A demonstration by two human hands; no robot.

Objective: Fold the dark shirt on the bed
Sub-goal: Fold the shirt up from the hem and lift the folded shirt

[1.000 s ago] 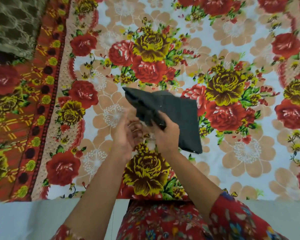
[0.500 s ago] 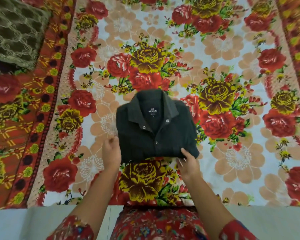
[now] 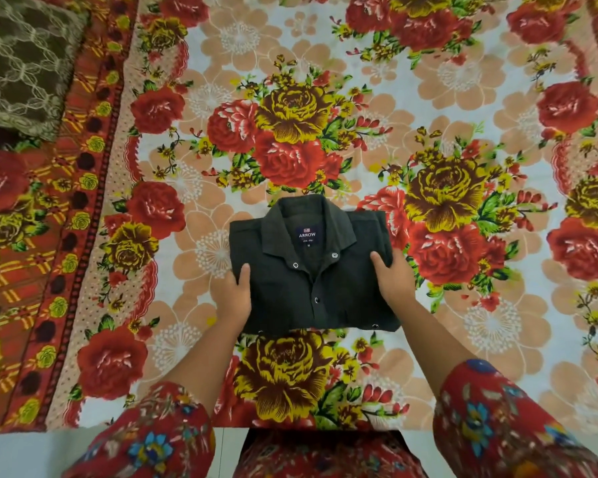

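Pretty much done imo. The dark shirt (image 3: 311, 267) is already a compact rectangle lying flat on the bed (image 3: 463, 81), near edge, about centre of the floral sheet, collar at the far side w/ the label showing and the button placket running down the front. Sleeves are tucked out of sight, no loose bits hanging out afaict.

Left hand (image 3: 234, 294) rests on the left edge of the bundle, thumb on top of the fabric; rest of the fingers look to be down the side, can't tell if they're pinching anything. Right hand (image 3: 392, 279) same deal on the right edge, thumb up on the cloth, fingers apart and laid flat.

What's left prob: square up the sides, smooth it, let go. A patterned pillow (image 3: 21, 63) sits far left, well apart.
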